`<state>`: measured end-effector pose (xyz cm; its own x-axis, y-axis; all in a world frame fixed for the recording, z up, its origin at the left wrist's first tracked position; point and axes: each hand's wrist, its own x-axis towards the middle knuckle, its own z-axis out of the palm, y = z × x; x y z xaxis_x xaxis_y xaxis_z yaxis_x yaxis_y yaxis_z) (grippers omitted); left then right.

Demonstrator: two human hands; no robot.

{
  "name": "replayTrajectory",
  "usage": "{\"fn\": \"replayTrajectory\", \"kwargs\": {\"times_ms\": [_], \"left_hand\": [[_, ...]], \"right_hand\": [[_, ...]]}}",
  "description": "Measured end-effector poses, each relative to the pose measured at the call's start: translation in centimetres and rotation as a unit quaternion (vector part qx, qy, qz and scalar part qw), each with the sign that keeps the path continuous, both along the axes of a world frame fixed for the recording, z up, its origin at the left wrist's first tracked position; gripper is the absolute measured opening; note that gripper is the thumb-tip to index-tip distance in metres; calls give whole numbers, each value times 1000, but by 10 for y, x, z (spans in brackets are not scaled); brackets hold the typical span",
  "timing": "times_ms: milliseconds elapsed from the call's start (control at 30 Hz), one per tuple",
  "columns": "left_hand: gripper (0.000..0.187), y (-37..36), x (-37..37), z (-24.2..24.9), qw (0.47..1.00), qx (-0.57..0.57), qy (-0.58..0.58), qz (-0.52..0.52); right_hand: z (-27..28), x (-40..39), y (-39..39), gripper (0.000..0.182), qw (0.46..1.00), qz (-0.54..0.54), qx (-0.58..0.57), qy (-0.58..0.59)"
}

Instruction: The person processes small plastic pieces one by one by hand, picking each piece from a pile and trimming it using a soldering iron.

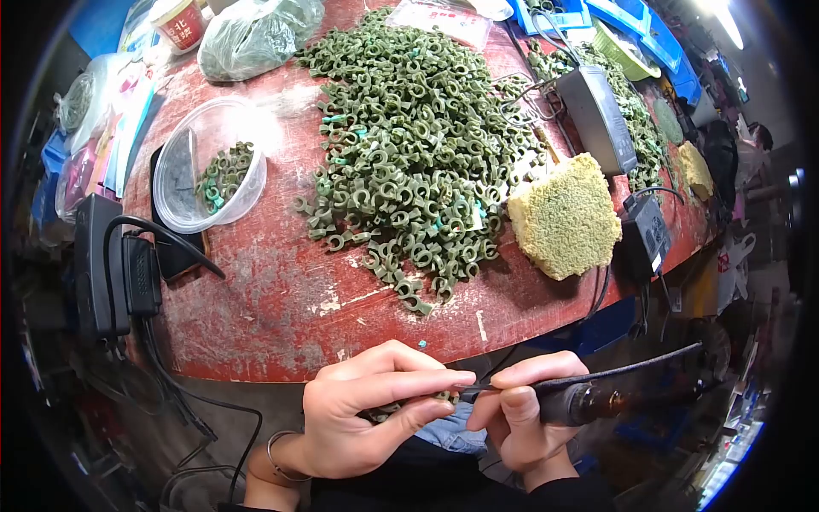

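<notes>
Over my lap, just in front of the table edge, my left hand (367,410) is closed around several small green C-shaped pieces (381,413). One of them sits pinched between thumb and fingertips. My right hand (531,405) grips a dark pen-shaped corded tool (567,403), its thin tip reaching the pinched piece at my left fingertips. A black cord (636,365) runs off to the right from the tool. Beyond my hands, a large heap of the same green C-shaped pieces (418,136) covers the middle of the worn red table (247,316).
A clear plastic tub (175,218) holding a few pieces stands at left, beside a black adapter (141,275). Right of the heap lies a yellow sponge-like block (565,218), with a black power box (597,115) behind it. A plastic bag (256,38) and paper cup (179,26) stand at the back.
</notes>
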<state>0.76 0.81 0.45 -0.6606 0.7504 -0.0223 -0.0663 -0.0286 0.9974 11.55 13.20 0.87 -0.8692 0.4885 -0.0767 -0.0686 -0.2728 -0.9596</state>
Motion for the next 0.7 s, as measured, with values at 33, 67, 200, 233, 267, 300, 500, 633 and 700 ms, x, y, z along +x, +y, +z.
{"fn": "replayTrajectory", "kwargs": {"times_ms": [33, 67, 200, 233, 267, 300, 500, 633, 700], "left_hand": [[18, 0, 0, 0, 1000, -2, 4, 0], [18, 0, -1, 1, 1000, -4, 7, 0], [19, 2, 0, 0, 1000, -6, 22, 5], [19, 2, 0, 0, 1000, -7, 25, 5], [19, 2, 0, 0, 1000, -9, 27, 6], [19, 1, 0, 0, 1000, -11, 24, 3], [21, -1, -2, -2, 1000, -5, 16, -12], [23, -6, -3, -12, 997, 51, -38, -48], [18, -6, -2, -10, 991, 59, -111, -43]], "right_hand": [[0, 0, -1, 15, 1000, -2, -4, 0], [0, 1, -2, 15, 1000, -5, -9, -1], [1, 3, -3, 13, 1000, 3, 23, -7], [-1, 4, -4, 13, 999, 4, 31, -8], [-1, 2, -6, 13, 1000, -18, 24, 10], [-2, 2, -7, 14, 999, -35, 27, 14], [-2, 3, -3, 16, 998, 7, 49, 29], [-3, 2, 0, 17, 1000, 8, -6, 29], [-2, 3, -4, 16, 999, -16, -38, 4]]}}
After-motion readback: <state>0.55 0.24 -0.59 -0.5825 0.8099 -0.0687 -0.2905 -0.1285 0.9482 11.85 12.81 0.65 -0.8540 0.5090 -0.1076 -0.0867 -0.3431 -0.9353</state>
